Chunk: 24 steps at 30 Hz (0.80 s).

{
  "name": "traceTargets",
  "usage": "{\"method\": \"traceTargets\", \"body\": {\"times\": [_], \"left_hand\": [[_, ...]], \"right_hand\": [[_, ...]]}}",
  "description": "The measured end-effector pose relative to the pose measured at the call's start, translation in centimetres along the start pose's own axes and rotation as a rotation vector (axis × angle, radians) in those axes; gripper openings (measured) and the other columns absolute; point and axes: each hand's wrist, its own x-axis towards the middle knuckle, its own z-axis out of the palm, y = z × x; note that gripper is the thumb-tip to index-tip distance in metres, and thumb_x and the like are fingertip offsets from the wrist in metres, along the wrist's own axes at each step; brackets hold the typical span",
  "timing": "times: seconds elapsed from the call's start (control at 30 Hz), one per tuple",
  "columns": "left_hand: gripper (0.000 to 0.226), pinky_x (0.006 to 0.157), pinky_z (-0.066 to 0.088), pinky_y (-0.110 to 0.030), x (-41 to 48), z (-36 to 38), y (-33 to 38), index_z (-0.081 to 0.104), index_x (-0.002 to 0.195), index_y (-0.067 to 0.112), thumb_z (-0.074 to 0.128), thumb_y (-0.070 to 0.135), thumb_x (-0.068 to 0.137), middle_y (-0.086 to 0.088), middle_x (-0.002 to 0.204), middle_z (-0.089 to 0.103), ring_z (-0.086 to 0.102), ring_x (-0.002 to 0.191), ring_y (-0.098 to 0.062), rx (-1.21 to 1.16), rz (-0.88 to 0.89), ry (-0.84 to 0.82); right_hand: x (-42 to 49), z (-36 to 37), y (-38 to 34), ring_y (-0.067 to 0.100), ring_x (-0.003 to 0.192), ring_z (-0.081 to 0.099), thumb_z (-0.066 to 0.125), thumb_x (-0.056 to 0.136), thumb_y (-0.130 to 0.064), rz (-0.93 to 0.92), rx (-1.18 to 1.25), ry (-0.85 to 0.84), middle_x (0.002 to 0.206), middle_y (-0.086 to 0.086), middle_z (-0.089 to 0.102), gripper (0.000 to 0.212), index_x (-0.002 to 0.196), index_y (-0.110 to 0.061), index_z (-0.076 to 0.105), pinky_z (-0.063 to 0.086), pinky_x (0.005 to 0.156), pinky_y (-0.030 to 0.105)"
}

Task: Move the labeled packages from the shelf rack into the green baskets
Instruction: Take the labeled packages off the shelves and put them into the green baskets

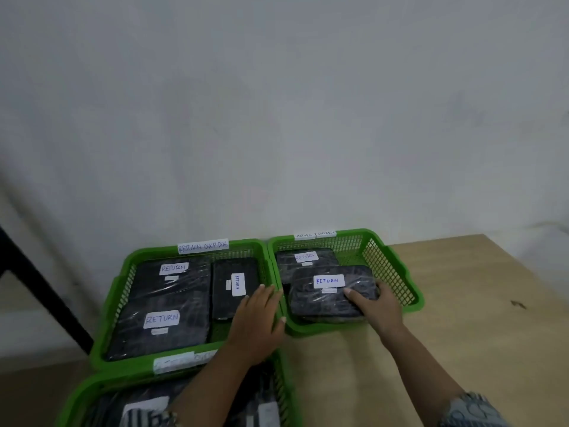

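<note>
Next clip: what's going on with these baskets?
A person's right grip holds the top package in the right basket, where it lies on another package. The left grip rests flat on the left basket rim. That basket holds three packages. A near basket holds more.

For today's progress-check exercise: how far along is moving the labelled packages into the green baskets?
Done: three RETURN packages lie in the left basket, and a first package in the right basket. In hand: the right hand grips a second package atop it; the left hand rests flat at the left basket's rim. Left: the shelf rack is out of view, so the remainder is unknown.
</note>
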Motion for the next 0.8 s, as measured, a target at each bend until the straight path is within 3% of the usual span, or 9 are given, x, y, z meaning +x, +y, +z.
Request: {"method": "traceTargets", "body": {"times": [0.17, 0.3, 0.37, 0.47, 0.57, 0.8], "left_hand": [[0.063, 0.115, 0.004, -0.04, 3.0, 1.7, 1.7, 0.007, 0.149, 0.016, 0.035, 0.037, 0.097, -0.002, 0.157, 0.007, -0.003, 0.143, -0.018, 0.032, -0.131, 0.009], [0.064, 0.115, 0.003, -0.04, 4.1, 2.8, 2.0, 0.003, 0.149, 0.013, 0.032, 0.037, 0.097, -0.002, 0.157, 0.0, -0.004, 0.143, -0.018, 0.072, -0.197, 0.001], [0.066, 0.113, 0.008, -0.041, 4.1, 3.5, 2.1, 0.008, 0.149, 0.01, 0.029, 0.039, 0.094, -0.004, 0.156, 0.005, 0.004, 0.143, -0.022, 0.074, -0.215, 0.015], [0.067, 0.105, 0.023, -0.046, 3.9, 4.2, 2.2, 0.025, 0.145, 0.006, 0.027, 0.039, 0.087, -0.01, 0.151, 0.027, 0.027, 0.138, -0.027, 0.087, -0.235, 0.052], [0.064, 0.099, 0.034, -0.051, 3.9, 4.5, 2.3, 0.034, 0.142, 0.005, 0.033, 0.036, 0.085, -0.011, 0.146, 0.038, 0.037, 0.132, -0.027, 0.088, -0.254, 0.078], [0.062, 0.101, 0.035, -0.051, 3.9, 4.9, 2.2, 0.033, 0.143, 0.007, 0.032, 0.035, 0.087, -0.009, 0.147, 0.036, 0.034, 0.135, -0.026, 0.137, -0.274, 0.076]], "right_hand": [[5.4, 0.0, 1.4, 0.023, 0.092, 0.065, 0.085, 0.066, -0.031, 0.06, -0.091, -0.248, 0.104, 0.006, 0.066, 0.055, 0.109, -0.01, 0.058, 0.055, 0.086, 0.042], [7.9, 0.0, 1.9, 0.026, 0.101, 0.063, 0.082, 0.071, -0.028, 0.093, -0.174, -0.424, 0.112, 0.008, 0.063, 0.058, 0.119, -0.009, 0.054, 0.053, 0.088, 0.038], [8.3, 0.2, 2.4, 0.026, 0.103, 0.063, 0.082, 0.071, -0.028, 0.114, -0.22, -0.499, 0.118, 0.011, 0.064, 0.056, 0.117, -0.01, 0.054, 0.052, 0.09, 0.039], [8.5, 1.1, 3.3, 0.027, 0.108, 0.06, 0.081, 0.073, -0.026, 0.073, -0.288, -0.505, 0.121, 0.011, 0.063, 0.055, 0.117, -0.008, 0.055, 0.048, 0.088, 0.03], [8.6, 1.7, 3.3, 0.026, 0.11, 0.06, 0.079, 0.076, -0.025, 0.029, -0.347, -0.531, 0.121, 0.011, 0.064, 0.05, 0.118, -0.006, 0.059, 0.044, 0.082, 0.024], [9.7, 2.5, 4.5, 0.027, 0.106, 0.062, 0.076, 0.077, -0.034, 0.003, -0.466, -0.61, 0.119, 0.012, 0.066, 0.048, 0.116, -0.008, 0.066, 0.05, 0.09, 0.032]]}}
